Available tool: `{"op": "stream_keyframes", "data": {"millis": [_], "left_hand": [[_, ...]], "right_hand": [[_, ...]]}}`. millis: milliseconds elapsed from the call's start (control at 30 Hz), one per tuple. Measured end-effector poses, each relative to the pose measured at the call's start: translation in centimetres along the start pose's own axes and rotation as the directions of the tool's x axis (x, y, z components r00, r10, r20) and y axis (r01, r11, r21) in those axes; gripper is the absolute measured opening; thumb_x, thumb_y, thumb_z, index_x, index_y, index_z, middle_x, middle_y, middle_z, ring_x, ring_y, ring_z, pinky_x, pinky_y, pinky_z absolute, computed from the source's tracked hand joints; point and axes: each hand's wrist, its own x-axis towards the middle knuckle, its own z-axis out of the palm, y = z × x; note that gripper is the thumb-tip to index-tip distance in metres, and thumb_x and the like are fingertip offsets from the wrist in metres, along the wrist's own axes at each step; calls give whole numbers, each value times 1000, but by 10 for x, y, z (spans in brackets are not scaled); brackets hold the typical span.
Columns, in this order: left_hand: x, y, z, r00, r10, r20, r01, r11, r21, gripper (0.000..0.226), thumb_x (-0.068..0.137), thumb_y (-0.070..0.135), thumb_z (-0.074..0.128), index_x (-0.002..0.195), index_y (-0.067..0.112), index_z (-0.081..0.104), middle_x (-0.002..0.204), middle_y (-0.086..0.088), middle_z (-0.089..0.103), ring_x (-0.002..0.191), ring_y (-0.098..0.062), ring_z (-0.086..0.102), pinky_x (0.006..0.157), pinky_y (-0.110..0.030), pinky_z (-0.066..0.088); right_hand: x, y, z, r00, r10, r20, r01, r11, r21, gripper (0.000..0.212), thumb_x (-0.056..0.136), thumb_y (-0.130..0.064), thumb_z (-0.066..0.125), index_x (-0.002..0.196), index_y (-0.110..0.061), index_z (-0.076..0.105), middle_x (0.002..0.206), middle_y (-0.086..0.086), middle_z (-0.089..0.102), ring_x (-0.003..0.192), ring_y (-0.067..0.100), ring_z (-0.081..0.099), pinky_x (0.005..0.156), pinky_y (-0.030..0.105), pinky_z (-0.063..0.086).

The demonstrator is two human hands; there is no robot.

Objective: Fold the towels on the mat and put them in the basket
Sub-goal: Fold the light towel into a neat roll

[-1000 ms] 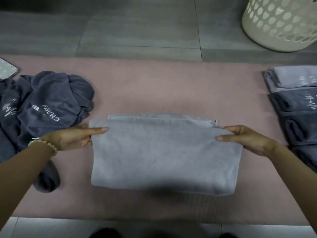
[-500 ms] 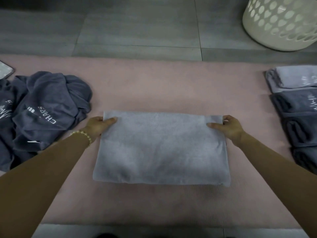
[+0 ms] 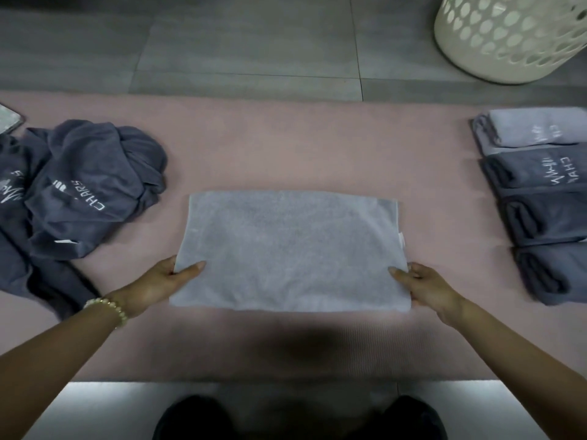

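Note:
A light grey towel [image 3: 290, 249], folded into a flat rectangle, lies in the middle of the pink mat [image 3: 301, 147]. My left hand [image 3: 158, 282] pinches its near left edge, thumb on top. My right hand [image 3: 427, 285] pinches the near right edge the same way. A heap of unfolded dark blue towels [image 3: 79, 188] lies on the mat's left side. A row of folded towels [image 3: 540, 198], one light grey and the others dark, lines the right side. The cream perforated basket [image 3: 508, 36] stands on the floor at the far right.
Grey floor tiles [image 3: 238, 42] stretch beyond the mat. The corner of a flat grey object [image 3: 8, 117] shows at the left edge. My dark shoes [image 3: 298, 417] are at the bottom, just off the mat's near edge.
The upper layer was laid flat over the far edge of the towel. Both hands then slid from the far corners back to the near side edges and took hold there.

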Motion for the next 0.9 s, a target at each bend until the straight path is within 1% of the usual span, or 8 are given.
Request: {"op": "stream_keyframes", "data": {"millis": [133,267,367,533,633,767,833,900], "left_hand": [[-4,-10,10,996,-47,-73,57,989,138,30,87,35,62,106,13,68,99,2,70,88,-13,65,86,-25,47],[-4,-20,9,970,9,-244,24,991,132,23,88,27,64,98,8,70,94,-6,69,76,-12,63,58,-5,48],[-2,-33,11,954,39,-297,28,975,218,23,85,29,67,91,7,72,89,-7,70,81,-20,66,65,-13,50],[-1,-44,12,891,180,-418,-5,922,387,23,83,31,70,87,8,69,81,-8,70,81,-28,66,66,-20,46],[4,-32,13,860,182,-477,38,909,415,40,78,42,72,100,10,61,87,0,66,79,-21,60,66,-24,40],[18,-12,26,904,-74,-422,150,977,149,64,75,44,75,119,3,52,113,-5,61,93,-23,57,80,-31,44],[20,5,26,903,-223,-367,192,974,-120,63,76,38,75,119,-3,56,116,-10,62,97,-27,59,88,-33,47],[15,31,20,936,-265,-230,212,949,-232,58,77,34,74,119,-3,59,118,-15,64,102,-31,62,92,-38,48]], "right_hand": [[-11,18,7,999,-42,11,42,998,-53,35,86,-30,66,115,-10,63,108,4,67,95,20,65,83,26,50],[-12,32,6,979,-179,-102,167,979,-119,32,91,-28,60,112,-5,66,107,8,68,88,18,64,63,8,49],[-9,45,7,972,-195,-132,178,976,-126,29,90,-25,62,105,-2,69,101,10,70,89,22,66,60,5,50],[-9,46,17,916,-267,-299,209,955,-211,25,87,-29,66,93,-5,61,81,3,64,87,29,65,61,23,49],[-14,36,20,801,-434,-412,244,866,-437,34,85,-31,68,106,-8,54,95,5,57,84,26,57,66,30,41],[-7,19,47,690,-700,-184,475,630,-614,37,86,-27,65,118,-10,57,121,8,51,101,24,55,85,26,41],[1,11,67,696,-718,-9,544,535,-646,47,87,-43,57,125,-14,55,132,4,48,117,22,50,98,25,36],[8,9,82,721,-680,137,565,461,-685,68,84,-59,32,138,-20,43,149,0,34,137,17,31,113,28,21]]}}
